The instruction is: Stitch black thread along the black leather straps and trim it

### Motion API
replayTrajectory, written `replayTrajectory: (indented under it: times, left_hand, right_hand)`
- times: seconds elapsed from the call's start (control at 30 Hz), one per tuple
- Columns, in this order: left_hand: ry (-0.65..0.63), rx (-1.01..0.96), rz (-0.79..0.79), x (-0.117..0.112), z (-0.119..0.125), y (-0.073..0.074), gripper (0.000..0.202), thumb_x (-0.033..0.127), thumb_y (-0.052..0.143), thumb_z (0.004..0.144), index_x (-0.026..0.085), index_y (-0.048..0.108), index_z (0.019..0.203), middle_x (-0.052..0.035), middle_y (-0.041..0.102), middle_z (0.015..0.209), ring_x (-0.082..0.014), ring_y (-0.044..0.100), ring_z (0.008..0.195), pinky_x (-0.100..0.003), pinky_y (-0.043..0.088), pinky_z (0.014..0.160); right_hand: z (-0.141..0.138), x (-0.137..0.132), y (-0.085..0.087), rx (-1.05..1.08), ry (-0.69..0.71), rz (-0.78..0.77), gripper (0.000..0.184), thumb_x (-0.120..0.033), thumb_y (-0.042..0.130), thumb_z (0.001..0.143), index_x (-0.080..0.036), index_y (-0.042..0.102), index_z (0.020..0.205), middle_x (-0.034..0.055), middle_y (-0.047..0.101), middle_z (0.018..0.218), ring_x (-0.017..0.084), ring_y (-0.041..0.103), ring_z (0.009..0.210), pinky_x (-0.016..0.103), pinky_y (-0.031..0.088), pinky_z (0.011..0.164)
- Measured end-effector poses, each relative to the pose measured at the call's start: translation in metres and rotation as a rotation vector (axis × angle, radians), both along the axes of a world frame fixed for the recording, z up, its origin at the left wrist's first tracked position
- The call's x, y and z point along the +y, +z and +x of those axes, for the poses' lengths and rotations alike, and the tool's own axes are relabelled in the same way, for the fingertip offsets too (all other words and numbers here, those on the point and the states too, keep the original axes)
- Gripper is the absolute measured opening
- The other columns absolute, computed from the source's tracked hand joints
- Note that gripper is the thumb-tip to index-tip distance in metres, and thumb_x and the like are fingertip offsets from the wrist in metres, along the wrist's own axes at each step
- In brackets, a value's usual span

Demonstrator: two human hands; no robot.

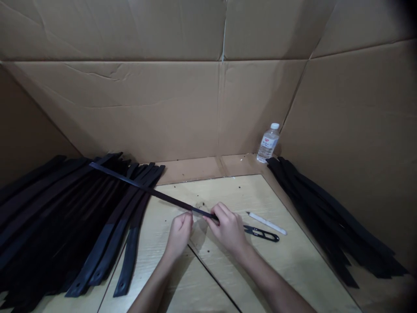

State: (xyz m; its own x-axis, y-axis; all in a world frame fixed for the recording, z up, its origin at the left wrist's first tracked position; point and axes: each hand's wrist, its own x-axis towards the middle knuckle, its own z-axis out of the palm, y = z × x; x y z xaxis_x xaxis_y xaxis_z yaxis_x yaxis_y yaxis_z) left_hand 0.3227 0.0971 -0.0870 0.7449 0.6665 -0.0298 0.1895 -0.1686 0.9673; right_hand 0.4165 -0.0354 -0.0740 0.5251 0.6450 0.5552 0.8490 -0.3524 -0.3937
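Note:
A long dark strap [143, 185] slants from the upper left down to my hands above the wooden table [293, 261]. My right hand [228, 228] is closed round its near end. My left hand [180, 232] is closed too, fingertips pinching the strap just left of the right hand. The strap's far end rests across a big heap of similar dark straps [58, 217] on the left.
Black thread snips [262, 234] and a white pen-like stick [267, 223] lie just right of my right hand. A second pile of dark straps [329, 217] runs along the right cardboard wall. A clear water bottle [268, 143] stands in the back corner. Cardboard walls [182, 108] enclose the table.

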Motion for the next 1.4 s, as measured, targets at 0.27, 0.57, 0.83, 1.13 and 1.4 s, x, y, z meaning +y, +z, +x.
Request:
replayTrajectory:
  times: [0.27, 0.57, 0.83, 1.13, 1.4]
  left_hand:
    - [-0.012, -0.033, -0.095, 0.0, -0.001, -0.003, 0.053, 0.064, 0.041, 0.081, 0.019, 0.026, 0.057, 0.0047, 0.022, 0.054, -0.0057, 0.022, 0.05, -0.022, 0.016, 0.046]
    - [-0.043, -0.14, -0.209, 0.004, -0.004, 0.01, 0.058, 0.071, 0.043, 0.076, 0.019, 0.028, 0.054, 0.006, 0.021, 0.049, -0.0041, 0.018, 0.045, -0.022, 0.013, 0.044]
    - [-0.062, -0.13, -0.073, 0.005, -0.006, 0.012, 0.058, 0.068, 0.039, 0.079, 0.018, 0.029, 0.052, 0.0033, 0.026, 0.049, -0.0056, 0.023, 0.046, -0.022, 0.016, 0.046]
    - [0.016, -0.136, -0.039, 0.002, -0.005, 0.018, 0.056, 0.061, 0.05, 0.077, 0.019, 0.024, 0.051, 0.0038, 0.02, 0.048, -0.0059, 0.019, 0.046, -0.023, 0.012, 0.045]
    - [0.11, -0.103, 0.094, -0.004, -0.005, 0.021, 0.049, 0.052, 0.051, 0.08, 0.018, 0.027, 0.055, 0.0026, 0.022, 0.056, -0.0072, 0.023, 0.054, -0.022, 0.019, 0.05]
  right_hand:
    - [-0.007, 0.0, -0.002, -0.163, 0.016, -0.005, 0.006, -0.017, 0.052, 0.085, -0.02, 0.053, 0.079, 0.0005, 0.057, 0.079, 0.013, 0.052, 0.063, 0.026, 0.029, 0.056]
    - [-0.001, 0.002, 0.007, 0.292, 0.12, -0.053, 0.02, -0.034, 0.06, 0.079, -0.023, 0.061, 0.097, -0.0005, 0.065, 0.091, 0.017, 0.061, 0.081, 0.025, 0.04, 0.067]
    - [0.012, -0.003, 0.008, 0.901, 0.564, -0.074, 0.029, -0.042, 0.051, 0.088, -0.015, 0.056, 0.08, 0.0013, 0.061, 0.073, 0.009, 0.054, 0.055, 0.02, 0.04, 0.051]
    - [0.009, 0.0, 0.007, 0.897, 0.589, 0.018, 0.019, -0.035, 0.051, 0.089, -0.016, 0.052, 0.087, 0.0, 0.056, 0.073, 0.008, 0.05, 0.057, 0.019, 0.039, 0.051]
    - [0.004, 0.007, 0.001, 0.784, 0.507, 0.061, 0.022, -0.027, 0.052, 0.088, -0.017, 0.059, 0.106, 0.0015, 0.062, 0.086, 0.013, 0.057, 0.074, 0.023, 0.044, 0.067]
